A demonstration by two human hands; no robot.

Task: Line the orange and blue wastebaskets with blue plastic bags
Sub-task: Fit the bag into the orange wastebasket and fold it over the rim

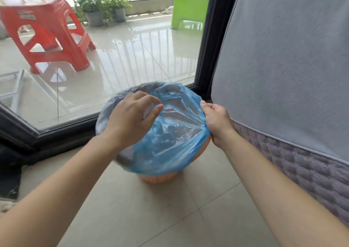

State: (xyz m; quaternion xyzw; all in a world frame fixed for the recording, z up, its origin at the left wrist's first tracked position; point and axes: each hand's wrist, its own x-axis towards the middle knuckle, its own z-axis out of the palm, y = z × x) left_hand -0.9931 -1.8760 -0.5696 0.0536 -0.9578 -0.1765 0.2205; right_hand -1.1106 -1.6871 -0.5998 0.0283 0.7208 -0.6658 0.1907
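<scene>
1. Basket (158,178): orange and round, standing upright on the tiled floor (132,218). The bag hides most of it. Only the lower wall shows, along with a sliver under the rim on the right.
2. Bag (170,139): thin, translucent blue plastic, heavily wrinkled. It is spread over the basket's mouth and hangs down over the rim and outer wall. The right hand (217,122) pinches its gathered edge at the right rim. The left hand (130,118) is over the film with its fingers loosely spread.

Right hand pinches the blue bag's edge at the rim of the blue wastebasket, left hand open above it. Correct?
No: the head view shows an orange wastebasket. The right hand pinches the edge of the blue bag, left hand open above.
</scene>
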